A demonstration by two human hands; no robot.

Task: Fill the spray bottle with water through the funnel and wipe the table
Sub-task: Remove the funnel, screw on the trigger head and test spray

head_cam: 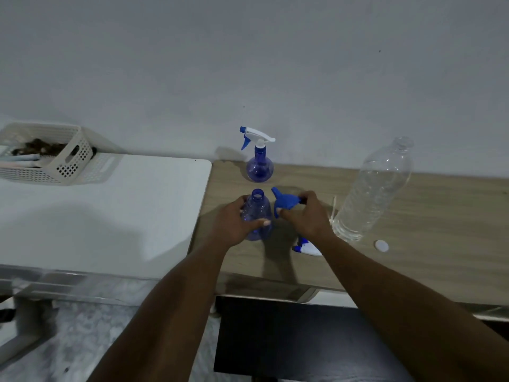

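From the head camera, the only view, the left hand (pixel 234 219) is wrapped around the belly of the uncapped blue spray bottle (pixel 257 206), which stands upright on the wooden table (pixel 413 244) with its open neck facing up. Just to the right of it, the right hand (pixel 305 216) pinches the blue funnel (pixel 286 201) by its wide rim, thumb on the near edge and fingers on the far one. The funnel is held above the table and tilted. Its long axis slants so that the spout points up and to the far left, toward the bottle's neck, and it is not yet over the neck or in it. The coming move turns on this gap: the spout has to swing down to vertical and shift a little left to drop into the neck, and the right hand, already holding the funnel, is the nearer one for that. The removed spray head (pixel 308 249) lies on the table under the right wrist. The clear water bottle (pixel 374 191) stands to the right, cap (pixel 381 245) off beside it (how much water it holds I cannot tell). A second, assembled sprayer (pixel 259 161) stands by the wall, behind the open one.
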